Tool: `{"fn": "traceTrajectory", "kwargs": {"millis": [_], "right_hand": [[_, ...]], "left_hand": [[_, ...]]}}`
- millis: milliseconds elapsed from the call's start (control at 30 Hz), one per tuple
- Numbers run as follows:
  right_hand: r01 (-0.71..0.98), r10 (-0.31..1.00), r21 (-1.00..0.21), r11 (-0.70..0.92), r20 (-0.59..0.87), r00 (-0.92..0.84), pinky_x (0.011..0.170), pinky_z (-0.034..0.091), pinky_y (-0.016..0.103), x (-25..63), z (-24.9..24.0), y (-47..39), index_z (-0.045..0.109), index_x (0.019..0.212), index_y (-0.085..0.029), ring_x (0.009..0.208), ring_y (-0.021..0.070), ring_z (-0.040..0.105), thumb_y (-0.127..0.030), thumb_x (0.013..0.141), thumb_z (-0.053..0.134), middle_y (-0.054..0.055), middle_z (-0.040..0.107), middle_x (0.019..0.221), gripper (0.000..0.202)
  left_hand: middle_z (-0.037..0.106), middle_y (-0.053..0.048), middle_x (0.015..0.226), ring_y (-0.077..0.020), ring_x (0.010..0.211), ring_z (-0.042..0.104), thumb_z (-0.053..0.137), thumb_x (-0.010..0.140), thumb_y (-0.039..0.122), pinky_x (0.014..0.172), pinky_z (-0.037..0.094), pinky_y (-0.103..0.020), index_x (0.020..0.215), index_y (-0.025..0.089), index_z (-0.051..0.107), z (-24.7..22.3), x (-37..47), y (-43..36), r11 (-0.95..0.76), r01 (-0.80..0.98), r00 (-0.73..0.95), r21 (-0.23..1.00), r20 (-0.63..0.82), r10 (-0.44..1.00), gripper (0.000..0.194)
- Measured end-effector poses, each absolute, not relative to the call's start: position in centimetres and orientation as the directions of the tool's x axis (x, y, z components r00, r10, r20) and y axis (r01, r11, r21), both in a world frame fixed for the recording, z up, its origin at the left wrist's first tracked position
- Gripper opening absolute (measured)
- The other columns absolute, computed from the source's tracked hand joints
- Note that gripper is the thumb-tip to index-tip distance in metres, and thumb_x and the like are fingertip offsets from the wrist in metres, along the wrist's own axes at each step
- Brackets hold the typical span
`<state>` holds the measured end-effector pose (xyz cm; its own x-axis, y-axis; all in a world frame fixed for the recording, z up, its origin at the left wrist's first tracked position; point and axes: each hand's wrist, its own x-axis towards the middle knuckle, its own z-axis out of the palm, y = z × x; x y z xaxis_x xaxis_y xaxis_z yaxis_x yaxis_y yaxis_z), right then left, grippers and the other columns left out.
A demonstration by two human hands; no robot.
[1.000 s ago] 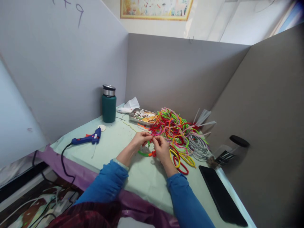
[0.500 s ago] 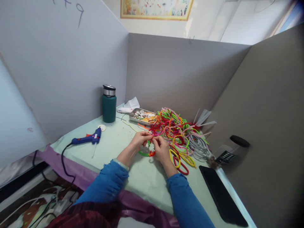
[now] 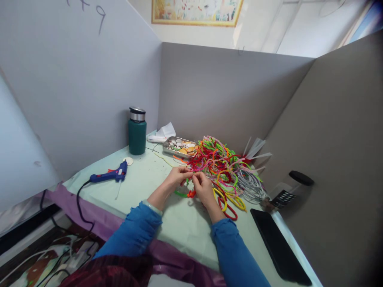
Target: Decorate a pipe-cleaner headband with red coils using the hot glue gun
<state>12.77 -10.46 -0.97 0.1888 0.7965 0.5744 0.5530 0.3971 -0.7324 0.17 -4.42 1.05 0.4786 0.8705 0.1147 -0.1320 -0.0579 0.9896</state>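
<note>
My left hand (image 3: 177, 175) and my right hand (image 3: 204, 187) meet above the table, fingertips pinched together on a reddish pipe cleaner, mostly hidden by the fingers. Just below them shows a green pipe-cleaner ring (image 3: 180, 194) with an orange-red knot (image 3: 191, 194) at its lower right; whether it hangs from the fingers or lies on the table I cannot tell. Right behind my hands spreads a tangled heap of coloured pipe cleaners (image 3: 217, 153). Yellow loops (image 3: 237, 202) and a dark red loop (image 3: 230, 215) lie beside my right wrist.
A blue glue gun (image 3: 112, 174) with a trailing cord rests at the left, near a white disc (image 3: 128, 161). Behind stand a green flask (image 3: 137, 135) and a metal tray (image 3: 176, 152) of small pieces. A black flat object (image 3: 278, 245) lies right. Grey panels (image 3: 227, 87) enclose the table.
Hardly anything differs. My fingers have shifted slightly at the pinch, and the left hand covers a little more of the ring.
</note>
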Motion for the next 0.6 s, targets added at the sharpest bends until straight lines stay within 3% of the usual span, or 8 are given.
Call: {"fn": "traceTrajectory", "kwargs": {"millis": [233, 600], "right_hand": [[0.376, 0.827, -0.851, 0.366, 0.483, 0.287, 0.051, 0.038, 0.024, 13.03, -1.04, -10.1, 0.054, 0.077, -0.02, 0.053, 0.013, 0.048, -0.036, 0.082, 0.049, -0.003, 0.054, 0.061, 0.018], [0.388, 0.825, -0.847, 0.362, 0.486, 0.291, 0.059, 0.042, 0.026, 13.06, -1.23, -9.97, 0.058, 0.071, -0.018, 0.059, 0.0144, 0.053, -0.037, 0.08, 0.052, -0.001, 0.06, 0.062, 0.022]], "left_hand": [[0.056, 0.002, 0.059, -0.0035, 0.037, 0.037, 0.071, 0.06, 0.037, 0.036, 0.028, -0.019, 0.076, 0.011, 0.061, 0.64, 0.38, -4.25, -0.049, -0.133, 0.527, 0.99, 0.112, 0.843, 0.032], [0.053, 0.001, 0.05, -0.0038, 0.037, 0.033, 0.073, 0.056, 0.039, 0.037, 0.024, -0.019, 0.066, 0.01, 0.064, 1.32, 0.27, -4.66, 0.009, -0.141, 0.467, 0.99, 0.059, 0.882, 0.032]]}}
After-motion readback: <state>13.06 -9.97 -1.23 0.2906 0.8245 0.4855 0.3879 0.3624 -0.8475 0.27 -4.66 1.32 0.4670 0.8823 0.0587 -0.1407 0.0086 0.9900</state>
